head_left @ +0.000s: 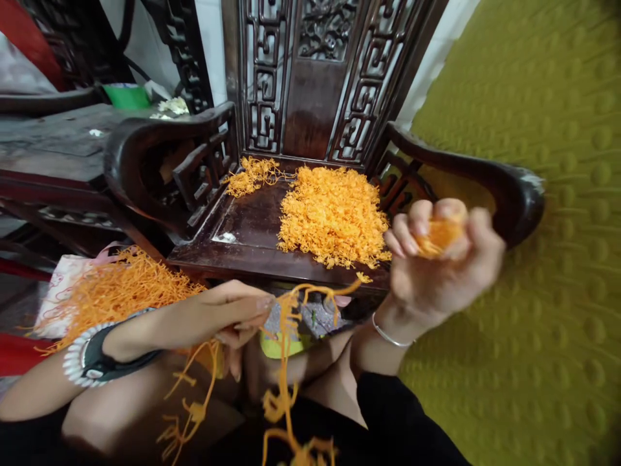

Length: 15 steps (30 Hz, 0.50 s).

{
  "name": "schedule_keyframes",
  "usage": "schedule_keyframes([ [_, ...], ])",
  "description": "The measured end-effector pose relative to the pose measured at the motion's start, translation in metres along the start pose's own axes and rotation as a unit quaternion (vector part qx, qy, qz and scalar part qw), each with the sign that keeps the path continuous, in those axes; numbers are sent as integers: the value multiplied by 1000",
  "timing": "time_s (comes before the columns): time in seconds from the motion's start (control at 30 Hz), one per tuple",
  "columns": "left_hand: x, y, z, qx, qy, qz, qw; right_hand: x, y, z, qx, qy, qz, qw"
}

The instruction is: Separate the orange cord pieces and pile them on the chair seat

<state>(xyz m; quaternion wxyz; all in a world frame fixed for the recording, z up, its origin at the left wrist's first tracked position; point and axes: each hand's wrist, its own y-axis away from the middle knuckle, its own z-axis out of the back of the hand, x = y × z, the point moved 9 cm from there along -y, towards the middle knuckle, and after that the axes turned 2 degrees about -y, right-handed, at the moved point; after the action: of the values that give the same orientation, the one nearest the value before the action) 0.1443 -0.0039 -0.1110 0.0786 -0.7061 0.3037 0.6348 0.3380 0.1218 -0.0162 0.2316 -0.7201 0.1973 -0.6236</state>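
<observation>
Orange strands (286, 323) pinched in left hand (237, 317); right hand (436, 259) fisted around a clump (436, 236).

A home, shown by the carved wooden armchair (310, 129) and mat (533, 259).

Big heap of strands (334, 213) on chair seat (247, 226), smaller clump (250, 176) behind and left. Loose bundle (116, 288) left of chair, table (53, 139) behind it. Mat (533, 194) on right.

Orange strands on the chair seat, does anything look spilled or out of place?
Mostly one heap on the chair seat, but a smaller clump lies apart near the back left corner, and a few bits sit at the front edge.
</observation>
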Motion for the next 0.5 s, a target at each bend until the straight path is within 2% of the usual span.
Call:
schedule_keyframes([
  [0.03,0,-3,2,3,5,-5,1000,-12,-9,0,-30,36,23,999],
  [0.1,-2,-10,14,-25,38,-32,998,-41,-34,3,-93,158,73,980],
  [0.13,-2,-13,21,-44,61,-45,996,-61,-49,1,-90,244,80,962],
  [0.23,1,-18,41,-121,138,-55,981,-138,-94,-19,26,434,60,898],
  [0.33,2,-22,52,-157,203,-54,965,-200,-114,-27,88,463,24,882],
  [0.4,-2,-26,53,-143,243,-67,957,-225,-117,-29,104,467,10,878],
  [0.5,-7,-33,56,-123,291,-75,946,-249,-118,-30,126,464,-7,877],
])
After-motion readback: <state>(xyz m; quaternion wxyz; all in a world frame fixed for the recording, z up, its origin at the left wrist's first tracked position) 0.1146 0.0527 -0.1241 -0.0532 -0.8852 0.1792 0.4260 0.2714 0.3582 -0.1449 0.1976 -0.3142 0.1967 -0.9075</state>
